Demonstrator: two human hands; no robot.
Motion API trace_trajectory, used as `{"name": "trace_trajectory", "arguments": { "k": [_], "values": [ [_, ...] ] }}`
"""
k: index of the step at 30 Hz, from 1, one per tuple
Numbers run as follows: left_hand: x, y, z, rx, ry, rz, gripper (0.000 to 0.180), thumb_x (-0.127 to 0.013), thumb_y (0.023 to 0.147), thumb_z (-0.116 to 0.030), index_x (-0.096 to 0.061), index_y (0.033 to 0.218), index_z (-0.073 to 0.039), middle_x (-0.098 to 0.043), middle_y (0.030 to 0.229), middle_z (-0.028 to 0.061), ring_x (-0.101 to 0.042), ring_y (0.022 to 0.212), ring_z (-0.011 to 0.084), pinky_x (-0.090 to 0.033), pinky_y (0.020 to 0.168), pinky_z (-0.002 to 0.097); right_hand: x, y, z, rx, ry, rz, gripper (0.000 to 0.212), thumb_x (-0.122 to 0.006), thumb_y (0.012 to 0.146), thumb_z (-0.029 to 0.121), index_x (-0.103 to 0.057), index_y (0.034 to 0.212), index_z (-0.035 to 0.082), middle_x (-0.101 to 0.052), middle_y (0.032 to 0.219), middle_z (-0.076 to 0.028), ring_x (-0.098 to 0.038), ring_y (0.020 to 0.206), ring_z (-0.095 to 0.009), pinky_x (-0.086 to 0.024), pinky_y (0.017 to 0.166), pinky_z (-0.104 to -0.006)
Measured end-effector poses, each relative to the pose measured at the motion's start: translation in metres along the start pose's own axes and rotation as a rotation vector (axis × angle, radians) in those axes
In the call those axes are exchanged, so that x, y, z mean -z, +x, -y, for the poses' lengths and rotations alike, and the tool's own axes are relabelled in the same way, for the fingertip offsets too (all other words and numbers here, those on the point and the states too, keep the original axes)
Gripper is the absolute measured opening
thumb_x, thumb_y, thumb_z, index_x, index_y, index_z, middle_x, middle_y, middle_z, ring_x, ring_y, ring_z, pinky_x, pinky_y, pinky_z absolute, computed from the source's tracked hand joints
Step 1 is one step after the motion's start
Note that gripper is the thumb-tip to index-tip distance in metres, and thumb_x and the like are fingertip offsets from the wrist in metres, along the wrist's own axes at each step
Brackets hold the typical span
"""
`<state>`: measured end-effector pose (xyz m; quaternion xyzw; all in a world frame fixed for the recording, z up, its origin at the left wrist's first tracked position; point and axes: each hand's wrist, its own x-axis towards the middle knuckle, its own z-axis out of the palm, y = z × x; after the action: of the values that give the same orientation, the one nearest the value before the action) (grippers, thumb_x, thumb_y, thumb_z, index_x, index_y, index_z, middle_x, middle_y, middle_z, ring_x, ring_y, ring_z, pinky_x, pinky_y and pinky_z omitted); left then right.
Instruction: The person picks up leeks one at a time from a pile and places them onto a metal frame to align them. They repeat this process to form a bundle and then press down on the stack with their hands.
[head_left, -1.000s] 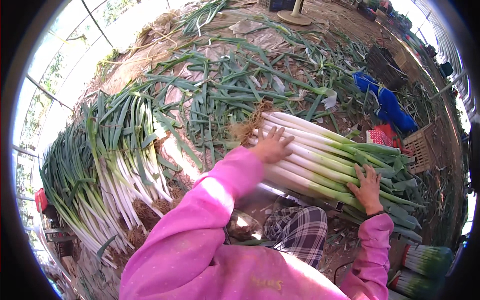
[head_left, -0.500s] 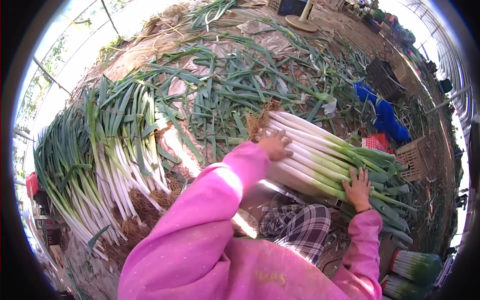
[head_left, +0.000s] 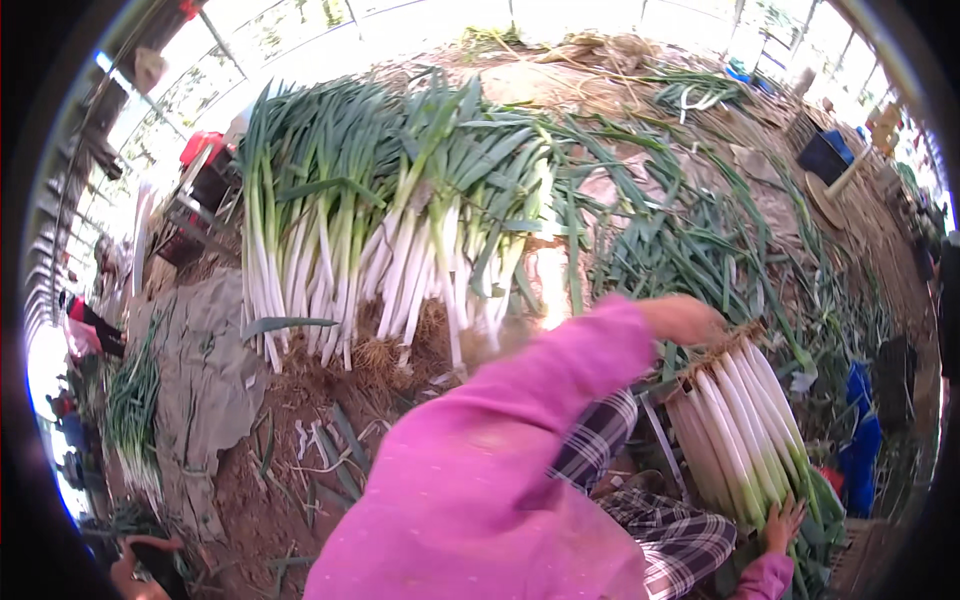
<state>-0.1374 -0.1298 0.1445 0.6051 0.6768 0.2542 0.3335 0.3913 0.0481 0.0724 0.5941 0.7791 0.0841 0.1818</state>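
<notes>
A bundle of leeks [head_left: 733, 425] with long white stalks lies at the right, its roots toward the far side and its green tops toward me. My left hand [head_left: 685, 320] is at the bundle's root end; its fingers are blurred and I cannot tell whether they grip anything. On the green part of the same leeks rests my right hand [head_left: 783, 524], with its fingers spread. Both my arms wear pink sleeves. To the left, a large row of loose leeks [head_left: 350, 240] lies with brown roots toward me.
Cut green leaves [head_left: 670, 235] litter the ground beyond the bundle. A grey sheet [head_left: 205, 375] lies at the left beside a smaller leek pile [head_left: 133, 420]. A blue cloth [head_left: 858, 435] and a dark crate [head_left: 896, 380] are at the far right. A round-based stand [head_left: 828, 200] stands farther back.
The view has swung to the left, so the bundle now appears farther right. My left hand has gone from lying on the white stalks to the root end. My right hand stays on the greens.
</notes>
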Motion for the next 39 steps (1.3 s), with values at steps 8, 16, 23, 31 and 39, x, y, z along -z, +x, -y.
{"name": "trace_trajectory", "arguments": {
  "k": [8,16,23,31,39],
  "values": [
    [-0.021,-0.282,0.332,1.110,-0.049,-0.875,0.050,-0.054,0.082,-0.032,-0.051,0.117,0.005,-0.060,0.106,0.0278,-0.059,0.101,0.0405,-0.046,0.087,0.0473,-0.010,0.016,0.001,0.110,-0.107,-0.111,0.052,-0.042,0.095,0.036,-0.030,0.144,0.023,-0.021,0.150,-0.017,-0.022,0.135,-0.040,-0.024,0.108,-0.0508],
    [-0.031,-0.285,0.377,1.275,-0.207,-1.057,0.047,-0.057,0.081,-0.030,-0.048,0.114,0.001,-0.061,0.105,0.0253,-0.059,0.098,0.0428,-0.045,0.088,0.0495,0.057,-0.022,0.065,0.060,-0.197,0.128,0.061,-0.037,0.092,0.050,-0.024,0.146,0.025,-0.018,0.151,-0.017,-0.020,0.137,-0.042,-0.023,0.106,-0.0616],
    [0.052,-0.342,0.418,1.360,0.723,-1.458,0.030,-0.052,0.087,-0.019,-0.054,0.114,-0.008,-0.057,0.115,0.0146,-0.052,0.109,0.0330,-0.045,0.085,0.0424,-0.013,0.014,0.026,0.088,-0.364,0.133,0.059,-0.033,0.094,0.043,-0.020,0.148,0.021,-0.014,0.153,-0.014,-0.017,0.135,-0.049,-0.022,0.105,-0.0628],
    [0.093,-0.356,0.451,1.255,0.322,-1.041,0.040,-0.054,0.080,-0.013,-0.049,0.119,-0.007,-0.061,0.101,0.0201,-0.061,0.089,0.0374,-0.047,0.077,0.0505,-0.038,0.021,-0.012,0.025,-0.181,-0.138,0.053,-0.040,0.096,0.031,-0.025,0.146,0.023,-0.016,0.151,-0.019,-0.022,0.134,-0.043,-0.024,0.108,-0.0524],
    [0.239,-0.307,0.289,1.067,0.880,-0.981,0.027,-0.053,0.084,-0.012,-0.053,0.111,-0.009,-0.063,0.088,0.0150,-0.065,0.081,0.0352,-0.051,0.069,0.0473,-0.001,-0.001,0.065,-0.151,-0.028,-0.053,0.060,-0.050,0.090,0.041,-0.029,0.145,0.029,-0.013,0.154,-0.009,-0.018,0.137,-0.039,-0.024,0.102,-0.0621]
  ]
}}
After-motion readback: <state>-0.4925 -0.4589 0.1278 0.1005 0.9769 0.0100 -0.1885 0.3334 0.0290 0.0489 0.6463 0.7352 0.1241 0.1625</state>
